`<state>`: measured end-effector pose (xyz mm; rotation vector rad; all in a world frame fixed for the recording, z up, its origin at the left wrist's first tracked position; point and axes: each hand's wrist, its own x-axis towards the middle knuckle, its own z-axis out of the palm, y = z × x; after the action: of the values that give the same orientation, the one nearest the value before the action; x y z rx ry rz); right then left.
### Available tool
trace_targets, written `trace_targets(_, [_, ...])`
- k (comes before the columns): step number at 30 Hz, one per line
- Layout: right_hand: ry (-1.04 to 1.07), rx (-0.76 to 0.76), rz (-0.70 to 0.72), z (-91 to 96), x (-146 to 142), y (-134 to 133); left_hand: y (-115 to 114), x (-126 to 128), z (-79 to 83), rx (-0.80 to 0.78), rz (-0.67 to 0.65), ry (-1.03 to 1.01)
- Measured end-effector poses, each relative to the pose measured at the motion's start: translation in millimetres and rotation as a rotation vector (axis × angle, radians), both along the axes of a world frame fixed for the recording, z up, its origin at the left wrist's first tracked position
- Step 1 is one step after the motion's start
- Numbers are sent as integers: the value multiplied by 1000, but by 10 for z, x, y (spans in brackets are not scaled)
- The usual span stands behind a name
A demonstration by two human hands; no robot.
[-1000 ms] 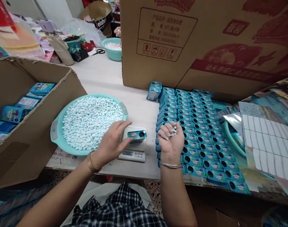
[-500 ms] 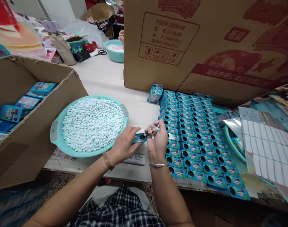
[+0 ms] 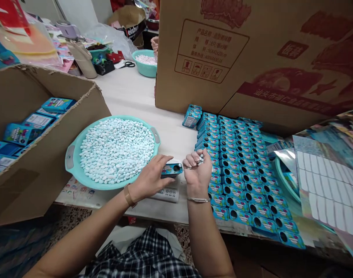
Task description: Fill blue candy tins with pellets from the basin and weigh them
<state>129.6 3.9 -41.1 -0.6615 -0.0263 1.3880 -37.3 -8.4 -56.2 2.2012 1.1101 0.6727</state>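
My left hand (image 3: 149, 177) reaches over the scale (image 3: 171, 194), thumb to the near side and fingers to the far side of one blue box (image 3: 169, 170). The thumb and fingers are spread about its width; whether they press on it, I cannot tell. The box lies flat, label up, dark round spot toward my right hand (image 3: 198, 172). I cannot tell if it rests fully on the scale, and my left hand covers part of the display, so I cannot read a weight.

My right hand is palm up, fingers curled in, with a few pale candies (image 3: 201, 159) in their hold, just beside the end of the box. With these in my palm, I judge this box unfinished.

To my right stand long rows (image 3: 234, 170) of matching boxes, set close together up to the big carton (image 3: 205, 90). They look to me like the larger, done share, though I cannot see what is inside them.

Plenty seems left. The bowl (image 3: 82, 175) on my left is well filled with loose candies (image 3: 118, 150), and the open carton (image 3: 60, 143) beyond it has more boxes lying in a jumble. Farther back, another person's hand (image 3: 154, 44) shows at a second bowl (image 3: 147, 70), partly behind the big carton.
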Motion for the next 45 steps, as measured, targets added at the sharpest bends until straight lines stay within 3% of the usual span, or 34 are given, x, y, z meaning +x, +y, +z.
trace_targets(9, [181,86,-4,45,355,-143,48,-288,314,-10,74,-72])
trace_targets(12, [194,90,-12,35,390,-156,46,-231,272,61,45,-32])
trace_targets(17, [190,77,-18,27,344,-134,3,10,69,210,-72,174])
trace_targets(23, [159,90,12,18,258,-106,-15,112,-89,269,-99,295])
trace_targets(28, [149,67,1,30,208,-78,-23,-33,-42,281,-82,159])
trace_targets(32, [81,38,-12,60,80,-46,-11,-154,50,269,66,-36])
trace_targets(38, [-226,22,-87,37,-188,-36,-52,-181,8,187,77,-28])
trace_targets(45, [-431,46,-96,-30,-223,-43,-80,-150,-69,132,49,-43])
